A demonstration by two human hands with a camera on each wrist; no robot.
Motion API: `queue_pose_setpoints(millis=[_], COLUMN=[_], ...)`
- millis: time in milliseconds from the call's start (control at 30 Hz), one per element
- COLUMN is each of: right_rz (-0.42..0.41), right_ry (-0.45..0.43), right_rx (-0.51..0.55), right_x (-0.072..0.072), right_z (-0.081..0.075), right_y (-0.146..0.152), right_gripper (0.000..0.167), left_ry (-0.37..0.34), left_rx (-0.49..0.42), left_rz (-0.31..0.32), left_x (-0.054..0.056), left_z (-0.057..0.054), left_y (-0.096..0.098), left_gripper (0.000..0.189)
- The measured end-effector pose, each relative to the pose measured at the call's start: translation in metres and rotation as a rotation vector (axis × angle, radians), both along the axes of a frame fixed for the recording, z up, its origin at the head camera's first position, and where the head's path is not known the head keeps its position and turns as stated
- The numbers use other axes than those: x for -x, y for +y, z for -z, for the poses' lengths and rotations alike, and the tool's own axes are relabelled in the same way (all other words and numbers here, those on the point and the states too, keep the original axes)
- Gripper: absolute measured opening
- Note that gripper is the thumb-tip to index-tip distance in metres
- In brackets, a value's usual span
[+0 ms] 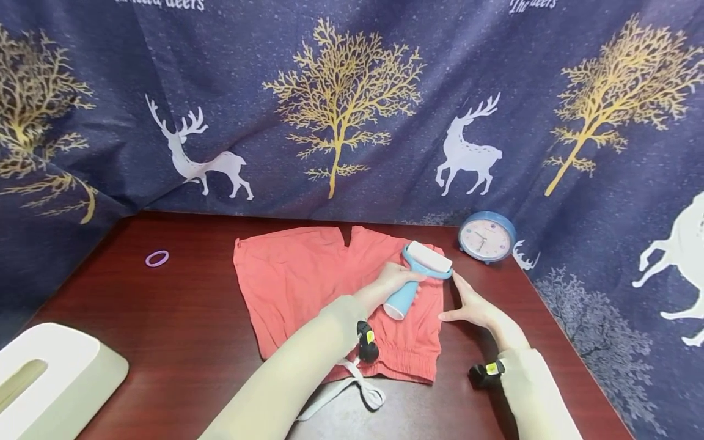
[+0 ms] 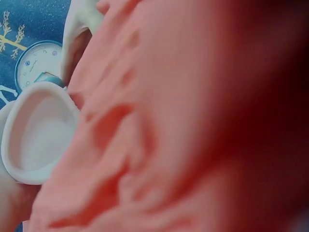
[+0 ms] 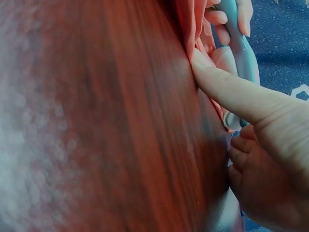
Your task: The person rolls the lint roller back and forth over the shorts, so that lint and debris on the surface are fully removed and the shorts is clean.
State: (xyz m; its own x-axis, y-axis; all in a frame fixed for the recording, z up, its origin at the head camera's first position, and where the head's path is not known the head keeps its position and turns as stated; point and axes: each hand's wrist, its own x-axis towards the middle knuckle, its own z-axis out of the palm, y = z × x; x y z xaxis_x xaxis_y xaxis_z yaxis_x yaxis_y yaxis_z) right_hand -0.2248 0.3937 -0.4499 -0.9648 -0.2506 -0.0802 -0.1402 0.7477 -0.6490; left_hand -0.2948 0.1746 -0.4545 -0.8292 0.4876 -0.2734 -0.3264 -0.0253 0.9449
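Observation:
Coral-red shorts [image 1: 297,275] with a gathered waistband and a white drawstring [image 1: 352,382] lie spread on the table. My left hand [image 1: 392,278] grips the blue handle of a lint roller [image 1: 403,299], whose white roll rests over the right part of the shorts. In the left wrist view, the pale end of the lint roller's handle [image 2: 46,133] faces the camera. Beside the right edge of the shorts is my right hand [image 1: 475,307], its fingers extended and its thumb apart. The right wrist view shows that thumb [image 3: 236,92] against the cloth's edge.
A blue round alarm clock [image 1: 487,237] stands at the back right. On the left lie a purple ring [image 1: 157,258] and a white box with a slot [image 1: 82,366]. Behind the dark red wooden table [image 1: 181,318] hangs a blue cloth [image 1: 379,153] printed with deer and trees.

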Motion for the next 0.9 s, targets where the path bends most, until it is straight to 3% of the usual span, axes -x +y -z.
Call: queue_pose_setpoints(millis=[267, 433, 633, 900], right_rz=[0.010, 0.032, 0.059, 0.062], right_ry=[-0.008, -0.056, -0.107, -0.113], right_rx=[-0.023, -0.038, -0.048, -0.036], right_x=[0.001, 0.000, 0.000, -0.002], right_z=[-0.001, -0.002, -0.003, -0.004], right_y=[-0.002, -0.003, -0.003, -0.003], right_gripper=[0.121, 0.120, 0.118, 0.118], left_ry=[-0.026, -0.056, -0.041, -0.082], left_rx=[-0.025, -0.026, 0.003, -0.024], left_rz=[-0.021, -0.034, -0.069, -0.041], left_x=[0.001, -0.002, -0.008, -0.014], left_z=[-0.004, -0.005, -0.010, -0.009], left_y=[0.001, -0.001, -0.008, -0.016], left_gripper=[0.018, 0.015, 0.013, 0.016])
